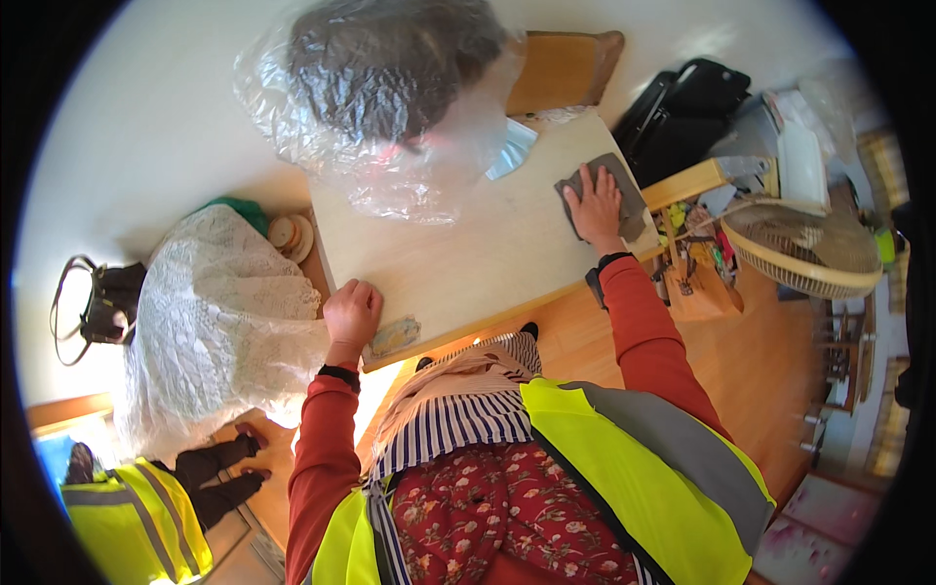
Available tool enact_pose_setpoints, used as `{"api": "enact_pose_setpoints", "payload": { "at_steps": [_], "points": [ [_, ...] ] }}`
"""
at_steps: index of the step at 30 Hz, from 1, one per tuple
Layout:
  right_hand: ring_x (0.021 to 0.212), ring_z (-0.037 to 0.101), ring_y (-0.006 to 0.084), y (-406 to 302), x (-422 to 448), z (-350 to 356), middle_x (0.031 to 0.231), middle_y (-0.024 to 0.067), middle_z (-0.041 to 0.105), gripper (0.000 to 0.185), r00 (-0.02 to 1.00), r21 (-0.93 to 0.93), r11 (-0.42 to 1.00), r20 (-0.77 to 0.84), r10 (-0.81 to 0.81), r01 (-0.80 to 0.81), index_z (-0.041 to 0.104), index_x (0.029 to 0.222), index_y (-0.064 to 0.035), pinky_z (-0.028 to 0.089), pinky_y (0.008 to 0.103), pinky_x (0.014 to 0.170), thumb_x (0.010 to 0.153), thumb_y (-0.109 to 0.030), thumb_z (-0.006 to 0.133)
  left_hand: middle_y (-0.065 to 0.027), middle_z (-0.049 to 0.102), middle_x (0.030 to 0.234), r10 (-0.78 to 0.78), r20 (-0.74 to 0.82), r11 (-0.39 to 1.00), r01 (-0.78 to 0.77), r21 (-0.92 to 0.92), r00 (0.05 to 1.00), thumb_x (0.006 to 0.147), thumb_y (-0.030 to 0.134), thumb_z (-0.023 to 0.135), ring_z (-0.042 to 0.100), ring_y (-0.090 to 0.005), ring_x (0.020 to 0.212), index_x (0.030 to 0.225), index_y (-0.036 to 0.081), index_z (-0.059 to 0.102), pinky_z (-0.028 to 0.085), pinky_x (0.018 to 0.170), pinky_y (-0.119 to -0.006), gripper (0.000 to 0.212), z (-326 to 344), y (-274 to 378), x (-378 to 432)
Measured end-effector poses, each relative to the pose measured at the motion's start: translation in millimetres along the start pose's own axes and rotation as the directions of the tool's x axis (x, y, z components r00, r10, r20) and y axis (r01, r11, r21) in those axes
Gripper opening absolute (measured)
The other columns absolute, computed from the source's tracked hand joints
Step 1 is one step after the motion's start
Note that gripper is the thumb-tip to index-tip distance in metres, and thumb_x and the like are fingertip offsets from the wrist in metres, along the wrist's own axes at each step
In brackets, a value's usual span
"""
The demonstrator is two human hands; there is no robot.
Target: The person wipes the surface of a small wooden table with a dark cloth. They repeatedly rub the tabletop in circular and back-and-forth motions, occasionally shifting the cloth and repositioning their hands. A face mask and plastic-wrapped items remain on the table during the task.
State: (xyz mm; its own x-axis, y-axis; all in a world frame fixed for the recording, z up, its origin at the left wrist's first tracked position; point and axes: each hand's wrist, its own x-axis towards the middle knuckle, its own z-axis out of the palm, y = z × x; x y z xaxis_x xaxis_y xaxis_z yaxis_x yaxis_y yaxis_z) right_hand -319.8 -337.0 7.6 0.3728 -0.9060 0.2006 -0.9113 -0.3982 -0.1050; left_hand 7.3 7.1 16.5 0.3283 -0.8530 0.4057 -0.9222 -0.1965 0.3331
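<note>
My right hand (pixel 596 208) lies flat with spread fingers on a dark grey cloth (pixel 627 183), near the right edge of a pale wooden tabletop (pixel 453 270). At the table's front left corner rests my left hand (pixel 353 311), curled into a loose fist; no object shows in it. A worn patch (pixel 395 335) marks the surface beside it. Clear crinkled plastic covers a dark rounded thing (pixel 387 66) at the far side of the table; what it is, I cannot tell. A light blue face mask (pixel 512 148) lies right of the plastic.
Left of the table stands something draped in white lace (pixel 219 314), with a black handbag (pixel 113 303) beyond. To the right are black cases (pixel 684 117), an electric fan (pixel 804 248) and an orange bag (pixel 698 292). A person in a yellow vest (pixel 139 523) is at lower left.
</note>
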Motion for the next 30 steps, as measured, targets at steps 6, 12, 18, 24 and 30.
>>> {"api": "enact_pose_setpoints", "payload": {
  "at_steps": [6, 12, 18, 24, 30],
  "points": [
    [0.145, 0.025, 0.0428, 10, 30, 17, 0.157, 0.023, 0.029, 0.064, 1.0, 0.001, 1.0, -0.015, 0.022, -0.022, 0.035, 0.153, -0.0201, 0.019, 0.0563, 0.117, 0.1, -0.054, 0.041, -0.0082, 0.055, 0.067, -0.039, 0.015, 0.999, 0.038, 0.033, 0.999, 0.081, 0.012, 0.064, 0.059, -0.0322, 0.06, 0.068, 0.01, 0.055, 0.047, 0.053, -0.045, 0.016, 1, 0, 4],
    [0.145, 0.026, 0.0431, 13, 30, 21, 0.158, 0.023, 0.029, 0.062, 1.0, -0.014, 0.999, -0.007, 0.029, -0.029, 0.034, 0.153, -0.0206, 0.02, 0.0571, 0.117, 0.101, -0.052, 0.041, -0.005, 0.056, 0.068, -0.041, -0.005, 0.998, 0.041, 0.039, 0.999, 0.079, 0.015, 0.065, 0.059, -0.0293, 0.06, 0.066, 0.013, 0.056, 0.047, 0.052, -0.043, 0.016, 7, -2, 1],
    [0.144, 0.027, 0.0436, 13, 27, 23, 0.158, 0.022, 0.028, 0.059, 0.999, -0.006, 0.999, 0.004, 0.048, -0.048, 0.036, 0.153, -0.021, 0.02, 0.0582, 0.116, 0.101, -0.05, 0.041, -0.0051, 0.056, 0.067, -0.049, -0.004, 0.998, 0.049, 0.031, 0.999, 0.078, 0.016, 0.065, 0.059, -0.0294, 0.059, 0.065, 0.013, 0.056, 0.047, 0.051, -0.043, 0.016, 6, -2, -2],
    [0.144, 0.027, 0.044, -1, 15, 25, 0.158, 0.0212, 0.029, 0.058, 0.999, 0.041, 0.998, 0.016, 0.045, -0.046, 0.037, 0.152, -0.0212, 0.021, 0.059, 0.116, 0.101, -0.05, 0.042, -0.0068, 0.056, 0.067, -0.055, 0.007, 0.998, 0.055, 0.03, 0.998, 0.078, 0.014, 0.064, 0.058, -0.0305, 0.059, 0.065, 0.01, 0.056, 0.047, 0.052, -0.043, 0.016, 6, -2, -3],
    [0.143, 0.029, 0.0449, -35, -14, 24, 0.157, 0.021, 0.032, 0.056, 1.0, 0.095, 0.995, 0.012, -0.02, 0.019, 0.042, 0.15, -0.0198, 0.023, 0.0596, 0.115, 0.101, -0.048, 0.046, -0.0066, 0.056, 0.067, -0.034, 0.019, 0.999, 0.033, 0.035, 0.999, 0.08, 0.015, 0.063, 0.059, -0.0302, 0.06, 0.066, 0.011, 0.057, 0.047, 0.052, -0.043, 0.016, 5, -6, -4]
  ]
}}
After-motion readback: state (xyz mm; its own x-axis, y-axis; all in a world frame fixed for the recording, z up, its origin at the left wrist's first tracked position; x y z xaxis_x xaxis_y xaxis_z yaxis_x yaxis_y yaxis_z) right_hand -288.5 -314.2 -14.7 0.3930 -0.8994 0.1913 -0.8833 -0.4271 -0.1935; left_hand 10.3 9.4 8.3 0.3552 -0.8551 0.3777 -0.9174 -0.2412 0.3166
